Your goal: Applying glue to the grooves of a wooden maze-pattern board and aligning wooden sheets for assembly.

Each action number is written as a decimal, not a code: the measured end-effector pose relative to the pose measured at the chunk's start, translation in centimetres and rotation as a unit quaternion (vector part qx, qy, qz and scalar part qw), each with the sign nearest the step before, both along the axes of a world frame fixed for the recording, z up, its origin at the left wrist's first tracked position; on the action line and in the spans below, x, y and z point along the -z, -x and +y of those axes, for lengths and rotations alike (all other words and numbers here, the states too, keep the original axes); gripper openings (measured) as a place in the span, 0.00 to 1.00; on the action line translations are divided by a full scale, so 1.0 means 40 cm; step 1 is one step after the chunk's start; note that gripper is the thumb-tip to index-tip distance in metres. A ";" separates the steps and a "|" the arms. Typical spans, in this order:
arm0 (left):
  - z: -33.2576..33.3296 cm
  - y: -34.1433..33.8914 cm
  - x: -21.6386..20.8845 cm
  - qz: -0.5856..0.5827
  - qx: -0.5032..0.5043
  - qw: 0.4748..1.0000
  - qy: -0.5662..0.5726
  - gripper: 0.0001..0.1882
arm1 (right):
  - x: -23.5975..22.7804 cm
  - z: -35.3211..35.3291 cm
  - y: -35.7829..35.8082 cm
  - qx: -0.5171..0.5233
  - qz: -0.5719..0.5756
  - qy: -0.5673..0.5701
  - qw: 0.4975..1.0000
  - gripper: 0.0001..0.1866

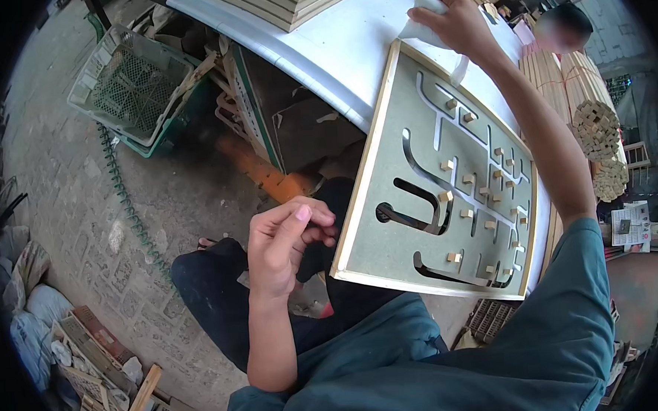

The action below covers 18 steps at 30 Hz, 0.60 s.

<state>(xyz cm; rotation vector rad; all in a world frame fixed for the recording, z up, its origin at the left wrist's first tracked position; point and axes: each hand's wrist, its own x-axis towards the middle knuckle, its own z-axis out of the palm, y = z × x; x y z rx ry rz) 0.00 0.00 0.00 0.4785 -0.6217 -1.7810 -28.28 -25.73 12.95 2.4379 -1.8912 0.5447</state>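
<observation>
A grey-green board (379, 236) with a pale wooden rim tilts from the white table (343, 48) toward my lap. Curved slots are cut through it, and several small wooden blocks (446, 196) stand on its face. Beyond the board's far left corner, my right hand (457, 24) is closed around a white, soft-looking thing (427, 10); part of this is hidden by the fingers. Another white bit shows below that hand, over the rim. My left hand (283, 245) is curled beside the board's left edge, thumb pressed to the fingers. Whatever it may hold is hidden.
Stacked wooden strips (273, 0) lie on the table's far side. Bundled sticks (593, 125) stand at the right, near another person (562, 29). Left of the table are a plastic basket (133, 89) and a coiled green hose (119, 183). Crates and scraps (94, 344) lie lower left.
</observation>
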 end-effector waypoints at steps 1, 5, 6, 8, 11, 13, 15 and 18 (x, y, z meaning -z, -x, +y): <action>-0.001 0.000 0.003 -0.001 0.000 1.000 -0.001 0.15 | -0.013 0.010 -0.012 0.030 -0.014 -0.027 0.999 0.29; 0.001 0.015 -0.025 -0.028 -0.012 0.999 -0.031 0.15 | -0.046 0.039 0.003 0.048 -0.154 -0.052 0.985 0.26; 0.002 0.017 -0.020 -0.039 0.003 0.999 -0.021 0.16 | -0.059 0.052 0.001 0.108 -0.191 -0.074 0.973 0.25; 0.002 0.027 -0.040 -0.026 0.026 0.998 -0.043 0.18 | -0.096 0.091 0.026 0.091 -0.315 -0.145 0.933 0.25; 0.002 0.040 -0.050 -0.034 0.055 0.996 -0.054 0.24 | -0.163 0.176 0.052 0.142 -0.442 -0.236 0.854 0.24; 0.001 0.056 -0.059 0.021 0.055 0.993 -0.105 0.26 | -0.196 0.276 0.047 0.120 -0.539 -0.230 0.801 0.23; 0.000 0.066 -0.076 -0.008 0.077 0.994 -0.079 0.29 | -0.234 0.369 0.115 0.035 -0.578 -0.253 0.775 0.21; 0.006 0.073 -0.064 0.027 0.079 0.993 -0.080 0.32 | -0.271 0.526 0.180 0.090 -0.603 -0.212 0.764 0.22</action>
